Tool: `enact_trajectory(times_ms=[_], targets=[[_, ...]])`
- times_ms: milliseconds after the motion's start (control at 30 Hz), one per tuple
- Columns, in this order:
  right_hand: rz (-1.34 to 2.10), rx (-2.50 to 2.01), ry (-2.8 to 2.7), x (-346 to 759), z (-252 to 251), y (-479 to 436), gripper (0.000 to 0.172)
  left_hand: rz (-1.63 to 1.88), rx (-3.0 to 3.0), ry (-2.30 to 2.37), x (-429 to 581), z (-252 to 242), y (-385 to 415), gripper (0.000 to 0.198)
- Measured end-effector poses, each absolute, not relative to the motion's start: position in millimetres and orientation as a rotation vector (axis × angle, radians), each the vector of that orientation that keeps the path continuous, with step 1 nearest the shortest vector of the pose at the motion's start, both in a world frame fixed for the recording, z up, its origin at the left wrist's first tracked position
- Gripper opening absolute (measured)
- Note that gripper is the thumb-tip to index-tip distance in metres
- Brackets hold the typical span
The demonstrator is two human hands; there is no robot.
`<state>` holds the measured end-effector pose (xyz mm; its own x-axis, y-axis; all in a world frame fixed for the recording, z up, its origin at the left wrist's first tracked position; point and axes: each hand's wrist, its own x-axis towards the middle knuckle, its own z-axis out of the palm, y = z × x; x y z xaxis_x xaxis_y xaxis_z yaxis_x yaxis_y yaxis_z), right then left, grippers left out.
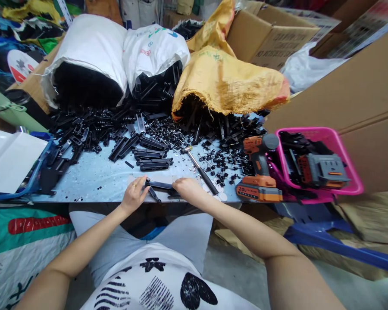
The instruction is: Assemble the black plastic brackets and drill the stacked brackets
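A long black plastic bar lies along the near edge of the blue-grey table. My left hand, with a ring on one finger, pinches its left end, where a short black piece angles down. My right hand is closed over the bar's right end. A hammer with a black handle lies just beyond my right hand. Finished-looking black bars are stacked a little further back.
Two white sacks and a yellow sack spill black parts over the table's back. An orange cordless drill stands at right beside a pink basket. Cardboard boxes rise behind. A white sheet lies at left.
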<state>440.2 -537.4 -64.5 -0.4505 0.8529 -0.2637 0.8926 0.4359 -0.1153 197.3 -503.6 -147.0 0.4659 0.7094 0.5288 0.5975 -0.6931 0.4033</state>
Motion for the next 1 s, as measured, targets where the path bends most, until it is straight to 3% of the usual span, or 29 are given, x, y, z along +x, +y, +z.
enact_trajectory(times_ms=[167,267,367,800,1000], targets=[[-0.395,1.703,2.919,409.3,-91.0,-534.4,0.044,0.451,2.298,1.666,218.3,-127.0,-538.8,0.029],[-0.493,1.638,3.105,389.0,-117.5,-530.1,0.045,0.104,2.217,1.703,235.0,-120.0,-551.5,0.032],[-0.613,1.673,3.176,382.0,-136.3,-528.3,0.050,-0.022,2.170,1.729,246.6,-119.8,-553.2,0.036],[-0.495,1.755,3.102,385.3,-131.1,-537.4,0.042,0.007,2.290,1.617,235.6,-129.1,-541.2,0.033],[-0.139,2.041,3.037,461.7,-140.6,-579.6,0.058,0.450,2.787,0.944,241.3,-127.5,-513.1,0.040]])
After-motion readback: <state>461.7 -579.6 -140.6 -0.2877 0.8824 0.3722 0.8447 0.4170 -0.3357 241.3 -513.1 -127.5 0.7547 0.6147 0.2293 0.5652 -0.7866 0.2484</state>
